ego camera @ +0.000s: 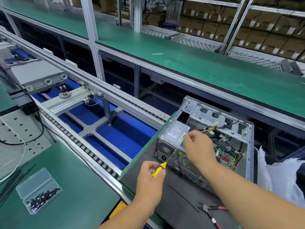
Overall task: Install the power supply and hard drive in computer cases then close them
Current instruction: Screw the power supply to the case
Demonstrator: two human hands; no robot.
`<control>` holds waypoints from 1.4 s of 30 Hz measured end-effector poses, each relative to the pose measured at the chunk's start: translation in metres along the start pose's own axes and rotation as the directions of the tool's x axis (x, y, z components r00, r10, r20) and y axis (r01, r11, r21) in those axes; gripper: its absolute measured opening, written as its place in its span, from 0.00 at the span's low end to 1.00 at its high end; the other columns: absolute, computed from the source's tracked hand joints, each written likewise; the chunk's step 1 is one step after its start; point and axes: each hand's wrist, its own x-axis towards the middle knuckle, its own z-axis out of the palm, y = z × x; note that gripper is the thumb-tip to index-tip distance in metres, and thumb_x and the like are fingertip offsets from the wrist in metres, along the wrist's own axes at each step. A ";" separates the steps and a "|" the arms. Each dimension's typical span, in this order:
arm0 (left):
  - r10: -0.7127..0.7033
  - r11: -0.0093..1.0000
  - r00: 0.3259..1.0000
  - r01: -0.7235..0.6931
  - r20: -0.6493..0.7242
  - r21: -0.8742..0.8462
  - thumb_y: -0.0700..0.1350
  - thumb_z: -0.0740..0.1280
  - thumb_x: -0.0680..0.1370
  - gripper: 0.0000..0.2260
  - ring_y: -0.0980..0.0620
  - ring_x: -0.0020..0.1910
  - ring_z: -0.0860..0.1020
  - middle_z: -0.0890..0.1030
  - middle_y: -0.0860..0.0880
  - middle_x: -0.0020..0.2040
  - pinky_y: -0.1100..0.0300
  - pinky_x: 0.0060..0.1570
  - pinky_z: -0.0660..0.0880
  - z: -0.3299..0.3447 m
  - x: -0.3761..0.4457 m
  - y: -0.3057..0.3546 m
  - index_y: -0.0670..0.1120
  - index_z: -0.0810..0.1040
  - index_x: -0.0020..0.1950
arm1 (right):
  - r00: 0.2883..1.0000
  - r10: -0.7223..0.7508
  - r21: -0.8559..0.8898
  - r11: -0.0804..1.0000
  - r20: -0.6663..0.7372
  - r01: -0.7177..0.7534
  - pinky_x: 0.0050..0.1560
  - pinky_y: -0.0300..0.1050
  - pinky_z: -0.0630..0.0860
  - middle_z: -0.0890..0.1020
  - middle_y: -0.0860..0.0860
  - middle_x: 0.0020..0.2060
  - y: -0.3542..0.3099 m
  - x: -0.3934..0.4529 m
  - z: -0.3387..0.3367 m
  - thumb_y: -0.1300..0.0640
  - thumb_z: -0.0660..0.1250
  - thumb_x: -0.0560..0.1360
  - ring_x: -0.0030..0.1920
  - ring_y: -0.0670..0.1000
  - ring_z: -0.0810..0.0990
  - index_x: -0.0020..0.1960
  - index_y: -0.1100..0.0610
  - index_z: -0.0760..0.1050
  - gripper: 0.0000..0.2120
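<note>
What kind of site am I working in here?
Most likely an electronics assembly line in a factory or warehouse: a roller conveyor runs between green-matted benches, stacked cardboard boxes fill the racks behind, and an open computer case sits on the work mat.

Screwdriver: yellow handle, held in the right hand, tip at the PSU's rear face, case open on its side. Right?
Wrong hand. The head view shows the left hand gripping the yellow-handled screwdriver; the right hand rests on top of the PSU. The tip at the rear face and the open case are correct.
</note>
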 end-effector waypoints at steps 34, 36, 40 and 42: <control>-0.022 0.998 0.997 0.017 -0.071 -0.062 0.51 0.65 0.81 0.05 0.59 0.31 0.73 0.79 0.56 0.37 0.64 0.33 0.72 0.021 -0.010 0.002 0.63 0.76 0.50 | 0.927 0.051 0.234 0.961 0.373 -0.148 0.74 0.53 0.67 0.66 0.54 0.78 0.033 0.077 0.030 0.49 0.79 0.73 0.74 0.56 0.69 0.84 0.55 0.51 0.50; -0.129 0.985 0.987 0.116 -0.093 -0.131 0.49 0.61 0.82 0.09 0.54 0.35 0.75 0.80 0.53 0.41 0.58 0.37 0.72 0.022 -0.007 0.002 0.63 0.77 0.49 | 0.919 0.072 0.219 0.961 0.388 -0.168 0.77 0.56 0.65 0.64 0.54 0.80 0.029 0.074 0.028 0.48 0.79 0.73 0.76 0.57 0.67 0.84 0.55 0.50 0.51; -0.062 0.998 0.992 0.061 -0.108 -0.016 0.49 0.63 0.82 0.07 0.60 0.36 0.77 0.81 0.58 0.42 0.60 0.38 0.71 0.016 -0.006 0.004 0.63 0.75 0.50 | 1.000 0.022 0.052 0.998 0.016 -0.022 0.71 0.52 0.70 0.66 0.52 0.75 0.015 0.033 0.016 0.44 0.72 0.77 0.71 0.54 0.71 0.80 0.52 0.62 0.37; -0.042 0.999 0.994 0.044 -0.097 0.018 0.50 0.63 0.83 0.06 0.60 0.37 0.77 0.81 0.59 0.42 0.60 0.38 0.71 0.016 -0.006 0.005 0.62 0.75 0.50 | 0.972 -0.120 0.146 0.978 -0.204 0.152 0.57 0.38 0.71 0.75 0.41 0.59 0.017 -0.008 0.017 0.47 0.67 0.76 0.56 0.44 0.76 0.63 0.42 0.74 0.15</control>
